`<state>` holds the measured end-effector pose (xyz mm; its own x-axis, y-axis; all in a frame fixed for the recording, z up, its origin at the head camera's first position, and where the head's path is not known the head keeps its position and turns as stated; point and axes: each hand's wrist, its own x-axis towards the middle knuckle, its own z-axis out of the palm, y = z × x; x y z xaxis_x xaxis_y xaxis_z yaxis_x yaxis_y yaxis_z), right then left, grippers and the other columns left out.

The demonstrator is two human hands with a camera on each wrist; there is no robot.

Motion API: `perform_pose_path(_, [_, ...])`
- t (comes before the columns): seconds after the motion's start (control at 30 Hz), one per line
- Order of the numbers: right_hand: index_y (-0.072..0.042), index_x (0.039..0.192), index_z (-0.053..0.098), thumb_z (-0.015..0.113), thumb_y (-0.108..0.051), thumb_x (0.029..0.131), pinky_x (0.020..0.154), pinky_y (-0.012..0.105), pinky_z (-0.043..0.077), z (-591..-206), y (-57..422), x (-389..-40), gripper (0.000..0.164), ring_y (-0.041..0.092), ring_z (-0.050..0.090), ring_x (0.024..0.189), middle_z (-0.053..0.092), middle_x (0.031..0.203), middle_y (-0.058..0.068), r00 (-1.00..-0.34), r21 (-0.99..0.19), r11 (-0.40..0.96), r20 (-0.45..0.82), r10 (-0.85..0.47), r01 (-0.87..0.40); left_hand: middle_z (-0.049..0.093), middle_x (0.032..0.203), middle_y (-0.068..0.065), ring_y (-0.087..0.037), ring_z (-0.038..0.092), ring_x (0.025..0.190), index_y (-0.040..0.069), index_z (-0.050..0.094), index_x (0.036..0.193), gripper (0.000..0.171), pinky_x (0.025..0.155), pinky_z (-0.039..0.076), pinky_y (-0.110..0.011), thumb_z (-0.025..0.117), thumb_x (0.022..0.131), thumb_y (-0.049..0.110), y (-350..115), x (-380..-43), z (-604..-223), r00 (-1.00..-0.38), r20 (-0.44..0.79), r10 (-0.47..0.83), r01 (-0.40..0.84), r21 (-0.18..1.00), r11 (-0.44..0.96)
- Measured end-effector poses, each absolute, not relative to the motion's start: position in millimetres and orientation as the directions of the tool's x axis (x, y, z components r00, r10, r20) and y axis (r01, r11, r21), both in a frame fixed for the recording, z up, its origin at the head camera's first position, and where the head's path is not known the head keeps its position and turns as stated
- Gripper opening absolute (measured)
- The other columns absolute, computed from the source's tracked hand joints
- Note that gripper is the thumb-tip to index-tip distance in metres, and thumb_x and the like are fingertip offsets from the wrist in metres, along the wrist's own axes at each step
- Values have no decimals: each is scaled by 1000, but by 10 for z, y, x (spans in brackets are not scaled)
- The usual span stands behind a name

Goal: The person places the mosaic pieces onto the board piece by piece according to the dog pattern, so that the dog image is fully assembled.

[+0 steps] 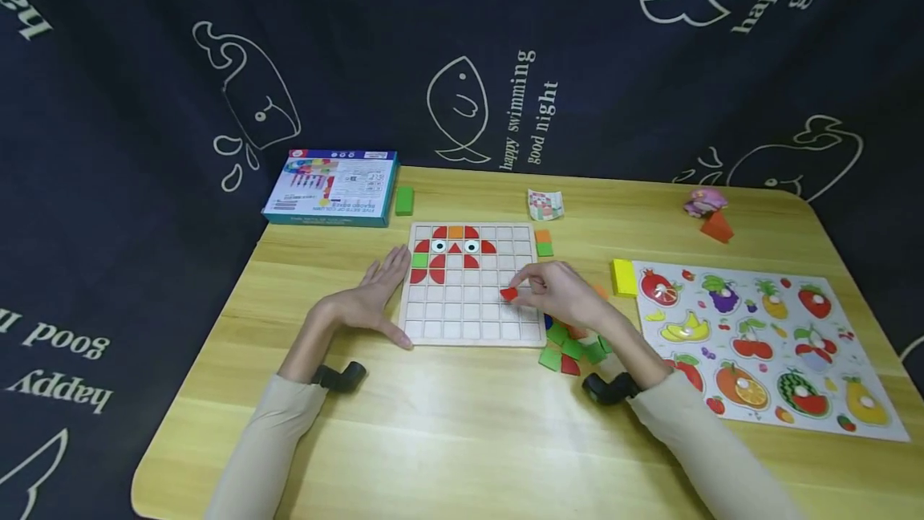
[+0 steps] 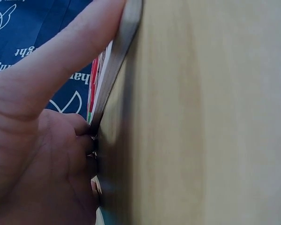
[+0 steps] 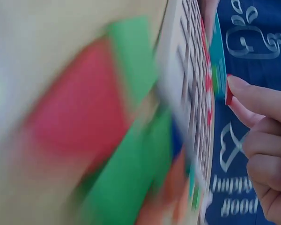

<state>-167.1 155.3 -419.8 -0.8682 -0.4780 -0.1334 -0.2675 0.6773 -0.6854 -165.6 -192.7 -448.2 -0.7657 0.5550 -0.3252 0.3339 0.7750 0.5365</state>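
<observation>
My right hand [image 1: 565, 293] pinches a small red tile [image 1: 508, 294] between thumb and index finger, above the right part of a gridded wooden board [image 1: 462, 311]. In the right wrist view the red tile [image 3: 229, 90] shows nearly edge-on at the fingertips. My left hand [image 1: 366, 300] rests along the board's left side, thumb at the near corner and fingers spread forward. The left wrist view shows its thumb against the board's edge [image 2: 119, 51]. Red curved tiles, an orange tile [image 1: 455, 232], a green tile [image 1: 420, 261] and two eye tiles [image 1: 472, 246] lie in the upper left cells.
Loose green tiles [image 1: 551, 359] and a red tile [image 1: 570, 365] lie by the board's near right corner. A fruit puzzle board [image 1: 700, 331] and yellow block [image 1: 624, 278] are at right. Behind stand a blue-white box [image 1: 332, 187], a green block [image 1: 404, 201] and a patterned paper [image 1: 545, 205].
</observation>
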Motion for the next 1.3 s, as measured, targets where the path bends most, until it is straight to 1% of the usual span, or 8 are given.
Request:
perform_pose_path(0.33, [-11,101,74,74,-19,85,49,23,27,-4299,981,-2024,18,12,38,52,52,59,-1,-846,-538,723,-35,-532,-433,-25,160,-8,-24,-23,149,8,-17,152,149,123,-9,-49,83,56,62,-1881,-1664,-4480,-759,-330,562,337,540,771])
perform_pose_path(0.53, [-16,101,77,77,-18,82,51,23,24,-4321,1011,-2117,19,14,33,53,68,72,3,-825,-618,664,-44,-564,-421,-26,160,-7,-22,-24,149,9,-18,152,149,123,-9,-49,84,56,63,-1891,-1659,-4469,-762,-337,553,327,537,778])
perform_pose_path(0.63, [-15,100,77,78,-18,81,50,22,25,-4333,1043,-2152,19,14,33,52,65,68,2,-824,-648,642,-40,-565,-409,-26,160,-7,-23,-23,149,9,-17,153,149,123,-9,-49,84,56,62,-1892,-1658,-4468,-763,-330,556,329,542,773])
perform_pose_path(0.73, [-15,100,77,78,-18,81,48,22,26,-4337,1068,-2169,20,14,33,48,50,54,2,-831,-647,650,-43,-554,-400,-25,160,-8,-24,-23,149,9,-17,153,149,123,-9,-49,84,57,62,-1890,-1657,-4462,-762,-328,559,331,545,771])
perform_pose_path(0.83, [-14,99,77,79,-17,80,49,21,28,-4340,1074,-2181,19,14,35,50,59,61,0,-825,-661,640,-54,-563,-393,-25,160,-8,-24,-23,149,9,-17,152,149,123,-9,-48,84,56,62,-1892,-1659,-4460,-762,-330,557,329,543,773])
perform_pose_path(0.97, [-14,99,78,78,-16,81,50,21,29,-4342,1078,-2211,18,14,34,50,57,59,-2,-797,-705,600,-82,-598,-378,-25,160,-8,-23,-23,149,9,-17,152,149,123,-9,-48,83,57,63,-1901,-1664,-4466,-763,-331,555,328,542,774])
perform_pose_path(1.1, [-14,98,78,78,-16,80,48,21,28,-4341,1099,-2232,18,12,30,45,36,46,-3,-812,-730,593,-90,-577,-341,-25,160,-8,-23,-23,149,8,-17,152,148,123,-10,-48,83,57,63,-1915,-1670,-4472,-763,-327,558,331,544,771])
perform_pose_path(1.3, [-11,95,78,80,-17,78,48,20,27,-4357,1052,-2244,18,11,29,44,47,50,-2,-812,-748,577,-88,-577,-329,-25,160,-7,-23,-23,149,9,-16,153,149,123,-9,-48,83,57,63,-1929,-1667,-4471,-768,-330,549,321,544,776])
